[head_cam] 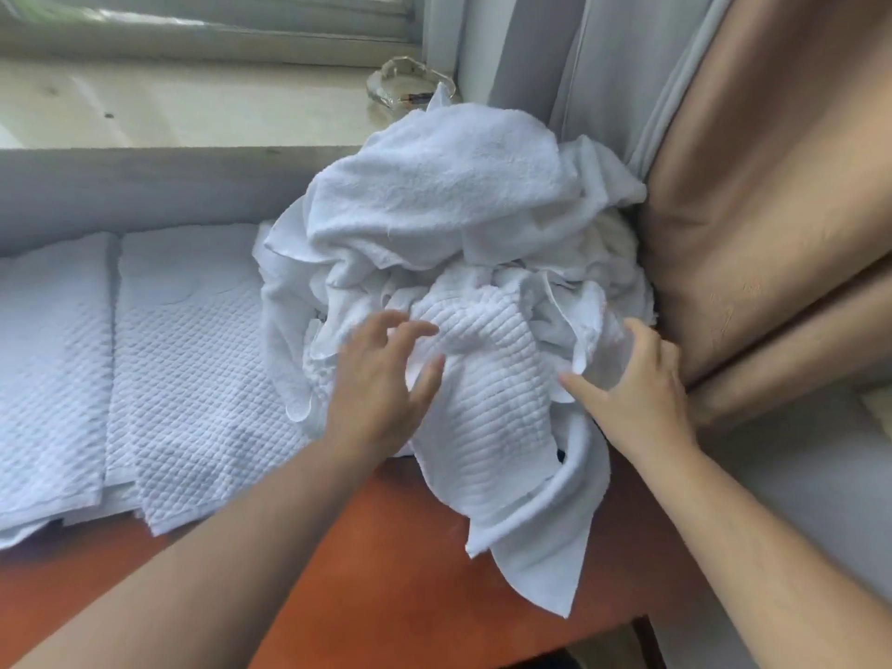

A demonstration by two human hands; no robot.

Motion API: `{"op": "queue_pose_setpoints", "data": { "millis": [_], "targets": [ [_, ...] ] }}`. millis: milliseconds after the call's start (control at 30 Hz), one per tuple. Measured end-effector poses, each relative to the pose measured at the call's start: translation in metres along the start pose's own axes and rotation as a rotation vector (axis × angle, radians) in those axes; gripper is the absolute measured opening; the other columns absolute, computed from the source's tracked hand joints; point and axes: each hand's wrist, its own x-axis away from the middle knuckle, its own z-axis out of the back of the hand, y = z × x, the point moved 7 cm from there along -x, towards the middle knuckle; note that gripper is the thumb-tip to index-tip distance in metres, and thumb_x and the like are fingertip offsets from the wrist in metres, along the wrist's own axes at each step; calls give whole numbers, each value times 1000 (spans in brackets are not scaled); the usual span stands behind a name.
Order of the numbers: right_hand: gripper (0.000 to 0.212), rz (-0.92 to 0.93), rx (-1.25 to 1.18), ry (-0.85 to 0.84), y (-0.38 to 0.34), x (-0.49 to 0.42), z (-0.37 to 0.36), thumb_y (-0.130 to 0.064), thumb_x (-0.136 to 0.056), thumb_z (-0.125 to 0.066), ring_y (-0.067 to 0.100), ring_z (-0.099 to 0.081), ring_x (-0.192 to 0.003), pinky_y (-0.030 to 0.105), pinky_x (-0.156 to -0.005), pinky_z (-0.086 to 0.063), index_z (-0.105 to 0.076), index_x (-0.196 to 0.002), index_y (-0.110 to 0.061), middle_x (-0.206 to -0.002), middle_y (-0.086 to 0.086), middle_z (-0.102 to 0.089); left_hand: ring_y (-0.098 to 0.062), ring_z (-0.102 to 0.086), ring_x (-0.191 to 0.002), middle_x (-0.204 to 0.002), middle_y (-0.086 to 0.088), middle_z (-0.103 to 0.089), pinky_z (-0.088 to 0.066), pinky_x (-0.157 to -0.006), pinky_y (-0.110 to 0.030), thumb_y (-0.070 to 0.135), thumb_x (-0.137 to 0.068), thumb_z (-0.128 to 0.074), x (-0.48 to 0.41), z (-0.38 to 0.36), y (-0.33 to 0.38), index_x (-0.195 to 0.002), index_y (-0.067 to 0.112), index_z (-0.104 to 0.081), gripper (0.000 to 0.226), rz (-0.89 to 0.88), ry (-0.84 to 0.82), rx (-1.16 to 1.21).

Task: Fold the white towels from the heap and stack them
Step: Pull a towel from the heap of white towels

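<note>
Head view. The heap (pixel 458 243) of white towels sits on the orange-brown table (pixel 410 548). A waffle-weave towel (pixel 482 379) lies on the heap's near face, and two folded piles (pixel 193 354) lie flat just left of the heap.

The left hand (pixel 381 379) is spread with relaxed fingers at the waffle-weave towel, grasping nothing. The right hand (pixel 642 388) is at the heap's right flank, thumb reaching toward the same towel. We cannot tell whether its fingers pinch cloth.

Risks:
- Towels are tangled, so drawing one out may drag its neighbours along.
- Cloth at the heap's near side already overhangs the table edge and could slide off.
- A hard pull could spill the heap leftward onto the folded piles.
- A glass dish (pixel 410 84) stands just behind the heap and could be knocked.

Not determinable:
- The number of towels in the heap.
- The layers in each pile.
- A dark patch under the heap's near edge.
- The left hand's contact, which is blurred.
- The far-left pile, which is cut off.
</note>
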Motion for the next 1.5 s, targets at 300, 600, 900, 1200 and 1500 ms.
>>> {"op": "queue_pose_setpoints", "data": {
  "millis": [300,600,900,1200,1500],
  "targets": [
    [43,-182,-262,-499,49,13,-63,-6,-96,-52,20,-74,-59,29,-53,-58,-53,-137,-18,-114,15,-66,-20,-63,-90,-102,8,-62,-50,-64,-34,34,-102,-47,32,-65,-4,-114,39,-56,16,174,-332,-407],
    [48,141,-651,-584,-21,-38,-63,-17,-102,-51,9,-48,-130,24,-104,-34,-46,-149,-25,-137,-11,-51,-15,-45,-129,-149,10,-37,-52,-94,-39,48,-93,-64,49,-51,42,-145,43,-38,58,176,-229,-355],
    [33,223,-554,-566,-45,-37,-75,-46,-106,-40,15,-55,-125,21,-94,-39,-64,-124,-31,-124,-13,-64,-23,-30,-142,-159,2,-26,-43,-107,-41,50,-88,-70,28,-45,17,-151,48,-23,79,158,-256,-429],
    [23,406,-414,145,-100,8,-54,-35,-96,-53,18,-52,-103,32,-90,-46,-63,-103,-16,-102,-12,-52,-27,-41,-133,-147,2,-45,-38,-111,-41,36,-94,-65,16,-3,-54,-148,33,-46,57,57,-64,-219],
    [30,518,-325,402,-96,-18,-105,-30,-91,-48,27,-62,-90,30,-79,-42,-64,-102,-7,-97,5,-66,-25,-25,-138,-151,5,-33,-17,-118,-44,77,-85,-34,-30,-52,-80,-132,50,-54,57,99,94,-230]
  ]
}}
